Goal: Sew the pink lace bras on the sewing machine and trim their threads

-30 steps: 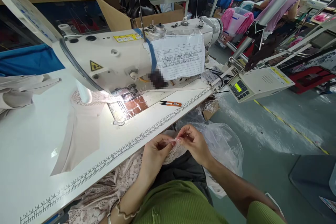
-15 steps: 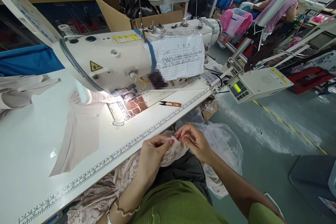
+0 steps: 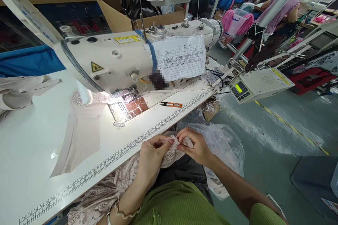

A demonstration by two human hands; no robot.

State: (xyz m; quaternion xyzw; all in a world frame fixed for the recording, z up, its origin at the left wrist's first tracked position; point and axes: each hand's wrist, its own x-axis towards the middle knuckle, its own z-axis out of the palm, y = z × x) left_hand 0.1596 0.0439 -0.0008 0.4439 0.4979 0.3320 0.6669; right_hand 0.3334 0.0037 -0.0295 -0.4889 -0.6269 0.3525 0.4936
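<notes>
Just off the front edge of the table, a piece of beige lace fabric (image 3: 171, 155) is held up over my lap. My left hand (image 3: 153, 153) pinches it between thumb and fingers. On its other side, my right hand (image 3: 195, 146) grips the edge of the same fabric with thumb and fingertips close to the left thumb. More lace fabric (image 3: 126, 175) hangs below the table edge by my left forearm. A beige cloth piece (image 3: 81, 137) lies on the table, its lace end beneath the presser foot area of the sewing machine (image 3: 111, 59).
Orange-handled thread snips (image 3: 171, 104) lie beside the printed ruler on the table (image 3: 31, 130). A control box (image 3: 260, 84) juts out at the right. A clear plastic bag (image 3: 227, 147) is beside my lap. Another person (image 3: 282, 10) sits at the back right.
My right hand has shifted slightly down and left along the fabric, its thumb now closer to the left hand. The left hand stays nearly in place, still pinching the lace.
</notes>
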